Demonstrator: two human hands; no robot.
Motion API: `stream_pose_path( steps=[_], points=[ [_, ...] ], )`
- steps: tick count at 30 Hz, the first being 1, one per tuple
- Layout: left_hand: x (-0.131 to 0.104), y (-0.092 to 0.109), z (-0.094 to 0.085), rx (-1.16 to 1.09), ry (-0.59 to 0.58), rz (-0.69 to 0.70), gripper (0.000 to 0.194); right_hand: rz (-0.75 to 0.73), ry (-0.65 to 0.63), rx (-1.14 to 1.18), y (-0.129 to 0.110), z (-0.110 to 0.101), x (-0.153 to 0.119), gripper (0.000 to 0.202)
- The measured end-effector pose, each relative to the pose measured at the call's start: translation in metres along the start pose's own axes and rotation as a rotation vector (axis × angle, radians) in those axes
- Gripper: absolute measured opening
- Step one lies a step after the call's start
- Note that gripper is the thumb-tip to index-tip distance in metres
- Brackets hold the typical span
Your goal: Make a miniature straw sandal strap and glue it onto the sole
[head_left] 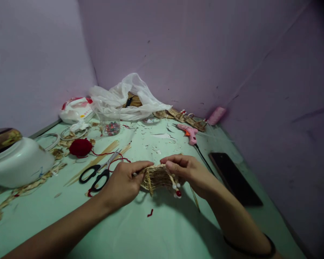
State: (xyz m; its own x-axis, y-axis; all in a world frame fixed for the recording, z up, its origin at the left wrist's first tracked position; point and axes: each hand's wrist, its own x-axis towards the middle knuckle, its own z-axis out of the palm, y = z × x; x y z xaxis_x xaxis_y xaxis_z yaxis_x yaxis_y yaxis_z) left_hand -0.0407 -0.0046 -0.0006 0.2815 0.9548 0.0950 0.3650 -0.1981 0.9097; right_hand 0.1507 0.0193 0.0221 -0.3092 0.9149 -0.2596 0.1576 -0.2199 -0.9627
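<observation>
Small woven straw piece (158,177) held just above table (164,230), long axis running nine to three o'clock, beaded tassel end toward five. Left hand (121,185) grip closed on nine-o'clock end; right hand (187,172) grip pinching three-o'clock edge. Scissors (97,173) at nine o'clock.

My left hand (124,185) and right hand (187,172) pinch a small woven straw piece (158,177) over the pale green surface (167,230). Black-handled scissors (97,174) lie just left, near a ball of red yarn (80,147).
</observation>
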Motion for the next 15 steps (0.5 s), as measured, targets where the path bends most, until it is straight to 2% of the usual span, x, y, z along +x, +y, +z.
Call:
stream_pose_path(
  steps=[3, 6, 9, 11, 15],
  points=[
    [-0.001, 0.003, 0.000, 0.107, 0.033, 0.068, 0.034, 0.005, -0.014, 0.033, 0.012, 0.007, 0.000, 0.027],
    [0.000, 0.006, -0.001, 0.168, 0.042, 0.121, 0.035, 0.016, 0.068, 0.121, 0.020, 0.013, 0.001, 0.025],
    [0.000, 0.007, -0.003, 0.237, 0.100, 0.077, 0.028, 0.006, 0.167, 0.152, 0.024, 0.020, 0.003, 0.024],
    [0.000, 0.008, -0.002, 0.293, 0.178, 0.078, 0.022, -0.023, 0.209, 0.115, 0.024, 0.025, 0.003, 0.022],
    [-0.004, 0.012, 0.005, 0.369, 0.267, 0.246, 0.011, -0.089, 0.278, -0.038, 0.022, 0.031, -0.002, 0.014]
  ],
)
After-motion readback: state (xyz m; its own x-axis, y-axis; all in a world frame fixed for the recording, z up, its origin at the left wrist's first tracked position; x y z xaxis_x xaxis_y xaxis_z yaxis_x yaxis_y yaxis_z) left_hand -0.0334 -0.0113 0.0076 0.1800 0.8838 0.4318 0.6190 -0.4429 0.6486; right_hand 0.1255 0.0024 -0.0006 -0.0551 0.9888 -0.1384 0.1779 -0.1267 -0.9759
